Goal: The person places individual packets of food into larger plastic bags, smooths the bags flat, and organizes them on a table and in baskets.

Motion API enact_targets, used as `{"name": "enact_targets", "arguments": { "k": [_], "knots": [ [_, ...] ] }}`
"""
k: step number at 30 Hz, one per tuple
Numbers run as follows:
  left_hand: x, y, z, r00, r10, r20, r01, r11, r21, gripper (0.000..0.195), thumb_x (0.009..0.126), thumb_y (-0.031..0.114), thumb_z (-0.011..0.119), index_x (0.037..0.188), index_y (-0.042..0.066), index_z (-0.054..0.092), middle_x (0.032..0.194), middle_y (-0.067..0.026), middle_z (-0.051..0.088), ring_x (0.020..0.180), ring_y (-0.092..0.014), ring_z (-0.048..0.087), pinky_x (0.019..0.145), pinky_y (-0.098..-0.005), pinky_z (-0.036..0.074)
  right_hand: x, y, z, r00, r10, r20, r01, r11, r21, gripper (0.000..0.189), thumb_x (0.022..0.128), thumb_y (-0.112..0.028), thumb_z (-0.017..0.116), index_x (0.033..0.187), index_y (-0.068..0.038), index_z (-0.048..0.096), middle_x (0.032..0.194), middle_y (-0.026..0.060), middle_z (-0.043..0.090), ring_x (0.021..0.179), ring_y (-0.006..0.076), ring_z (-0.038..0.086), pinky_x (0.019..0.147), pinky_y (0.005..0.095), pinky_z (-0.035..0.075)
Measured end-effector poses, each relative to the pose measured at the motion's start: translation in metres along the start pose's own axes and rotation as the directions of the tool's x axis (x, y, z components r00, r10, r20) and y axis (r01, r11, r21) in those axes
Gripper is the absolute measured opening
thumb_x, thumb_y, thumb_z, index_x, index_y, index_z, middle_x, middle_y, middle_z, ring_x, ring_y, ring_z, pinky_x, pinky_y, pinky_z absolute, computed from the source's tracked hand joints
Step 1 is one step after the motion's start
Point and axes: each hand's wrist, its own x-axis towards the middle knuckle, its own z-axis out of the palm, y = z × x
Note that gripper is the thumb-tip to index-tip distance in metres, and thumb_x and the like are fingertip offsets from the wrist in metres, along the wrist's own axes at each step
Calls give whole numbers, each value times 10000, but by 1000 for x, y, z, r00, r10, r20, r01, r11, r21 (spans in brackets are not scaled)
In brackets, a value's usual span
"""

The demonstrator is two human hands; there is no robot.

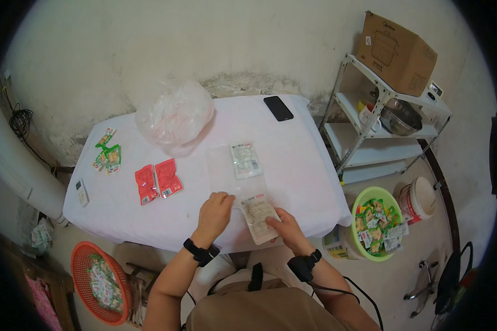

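My left hand (214, 213) is at the near edge of a flat, clear plastic bag (220, 173), its fingertips pinching the bag's edge. My right hand (288, 227) grips the lower end of a sealed packet (257, 221), whose cream face bears printed writing. The packet's far end meets the bag's near edge; I cannot tell whether it is inside. A pale green and white packet (246, 161) lies farther up, within the bag's outline. Left of my hands, two red packets (159, 182) lie side by side on the white cloth.
Small green snack packets (109, 155), a white remote control (81, 193), a puffed-up clear bag (176, 113) and a black phone (278, 108) lie on the table. An orange basket (75, 265) and a green basin (355, 231) of packets flank it. A metal shelf (368, 145) stands right.
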Motion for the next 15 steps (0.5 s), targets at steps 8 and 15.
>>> {"name": "enact_targets", "arguments": {
  "k": [8,15],
  "knots": [
    [-28,-6,-4,971,-240,3,240,970,-48,178,711,32,603,887,44,580,807,-105,548,758,-286,553,624,-361,464,12,9,14,1000,-23,0,23,994,107,416,858,-148,550,1239,-52,412,928,65,599,652,112,587,483,220,470],
    [-26,0,2,952,-239,-192,196,956,-219,115,730,-3,575,839,34,582,791,-121,553,680,-272,559,588,-333,460,57,13,27,987,58,149,-81,986,149,347,868,-144,551,1190,-59,454,884,48,590,630,110,558,546,240,493]
  ]
}}
